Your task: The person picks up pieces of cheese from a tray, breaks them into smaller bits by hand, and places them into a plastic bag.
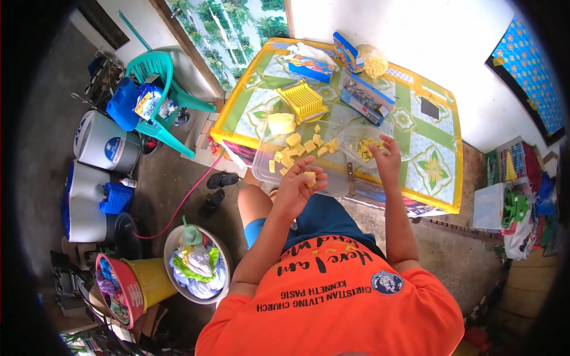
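Observation:
My left hand (297, 187) is closed, palm up, around a yellow chunk (310, 178). It is over the near side of a clear plastic tray (261, 168) that holds several larger yellow chunks (293, 140) and a big yellow block (281, 123). My right hand (388, 159) is at a clear container (351, 155) of small yellow cubes (363, 148). Its fingers are bent together near the cubes; what they pinch, if anything, is too small to make out. A knife (351, 180) lies at the table edge between my hands.
The patterned table cover (432, 169) also carries a yellow ridged rack (301, 101), blue boxes (366, 98) and a bag of yellow pieces (374, 62). Left stand a green chair (155, 66) and a basin of laundry (224, 279). Crates (496, 204) are on the right.

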Action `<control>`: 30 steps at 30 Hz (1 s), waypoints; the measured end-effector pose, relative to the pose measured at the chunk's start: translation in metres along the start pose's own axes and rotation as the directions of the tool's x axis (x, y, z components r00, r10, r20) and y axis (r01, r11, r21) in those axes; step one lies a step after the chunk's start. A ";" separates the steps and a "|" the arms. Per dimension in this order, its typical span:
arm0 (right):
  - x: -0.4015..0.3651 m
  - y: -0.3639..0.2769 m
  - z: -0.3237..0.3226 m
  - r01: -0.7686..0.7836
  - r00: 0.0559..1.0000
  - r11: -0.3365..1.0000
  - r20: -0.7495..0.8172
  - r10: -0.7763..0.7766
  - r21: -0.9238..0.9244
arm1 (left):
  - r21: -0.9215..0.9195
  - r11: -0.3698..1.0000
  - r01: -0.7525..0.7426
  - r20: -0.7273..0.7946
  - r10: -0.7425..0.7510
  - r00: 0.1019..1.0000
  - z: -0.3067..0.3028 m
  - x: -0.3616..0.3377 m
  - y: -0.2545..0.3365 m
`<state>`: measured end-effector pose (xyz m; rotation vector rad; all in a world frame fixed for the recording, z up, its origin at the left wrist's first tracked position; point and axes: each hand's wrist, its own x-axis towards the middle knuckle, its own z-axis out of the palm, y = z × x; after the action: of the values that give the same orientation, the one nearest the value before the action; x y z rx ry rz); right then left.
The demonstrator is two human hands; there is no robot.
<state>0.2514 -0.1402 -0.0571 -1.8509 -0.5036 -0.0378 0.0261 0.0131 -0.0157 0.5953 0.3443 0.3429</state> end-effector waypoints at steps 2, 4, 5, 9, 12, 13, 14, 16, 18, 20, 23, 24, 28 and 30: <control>-0.004 -0.009 0.003 0.060 0.996 0.998 -0.059 -0.061 -0.018 | -0.018 1.000 0.011 -0.009 -0.011 1.000 0.001 0.000 0.001; -0.010 -0.023 0.003 0.086 0.995 0.996 0.049 -0.086 -0.006 | -0.030 0.999 0.024 -0.031 -0.025 0.999 0.002 0.000 0.001; -0.013 -0.031 0.004 0.098 0.990 0.995 0.102 -0.098 0.002 | -0.031 0.999 0.026 -0.040 -0.027 0.999 0.004 0.000 0.002; -0.037 -0.063 0.014 0.117 0.904 0.979 0.391 -0.175 0.166 | -0.046 0.998 0.047 -0.065 -0.050 0.997 0.011 -0.001 0.004; -0.052 -0.089 0.020 0.205 0.807 0.957 0.519 -0.283 0.204 | -0.047 0.998 0.048 -0.041 -0.050 0.998 0.007 0.000 0.001; -0.056 -0.095 0.023 0.228 0.787 0.950 0.534 -0.309 0.213 | -0.045 0.998 0.044 -0.027 -0.045 0.999 0.006 0.000 0.001; -0.060 -0.099 0.026 0.251 0.767 0.942 0.548 -0.334 0.223 | -0.023 0.999 0.043 -0.025 -0.043 0.999 0.005 -0.001 0.000; -0.065 -0.103 0.031 0.294 0.772 0.935 0.527 -0.356 0.199 | 0.021 0.999 0.042 -0.018 -0.041 0.999 0.012 -0.003 0.002; -0.065 -0.103 0.033 0.322 0.770 0.929 0.520 -0.370 0.185 | 0.046 0.998 0.047 -0.026 -0.046 0.999 0.014 -0.005 0.002; -0.064 -0.099 0.033 0.333 0.761 0.925 0.527 -0.378 0.182 | 0.079 0.996 0.052 -0.025 -0.050 0.998 0.015 -0.006 0.003; -0.063 -0.094 0.033 0.305 0.761 0.928 0.531 -0.373 0.216 | 0.116 0.991 0.062 0.000 -0.062 0.998 0.018 -0.008 0.004; -0.063 -0.095 0.032 0.243 0.773 0.943 0.542 -0.330 0.227 | 0.113 0.991 0.067 0.014 -0.069 0.998 0.019 -0.008 0.005; -0.062 -0.096 0.031 0.049 0.800 0.946 0.554 -0.228 0.319 | 0.037 0.994 0.105 0.018 -0.106 0.994 0.017 -0.008 0.005; -0.060 -0.096 0.030 -0.005 0.791 0.936 0.574 -0.211 0.352 | 0.104 0.990 0.091 0.000 -0.091 0.996 0.013 -0.006 0.003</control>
<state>0.1562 -0.1078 0.0030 -1.4636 -0.9956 0.5587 0.0255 0.0065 -0.0026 0.6797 0.3847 0.2365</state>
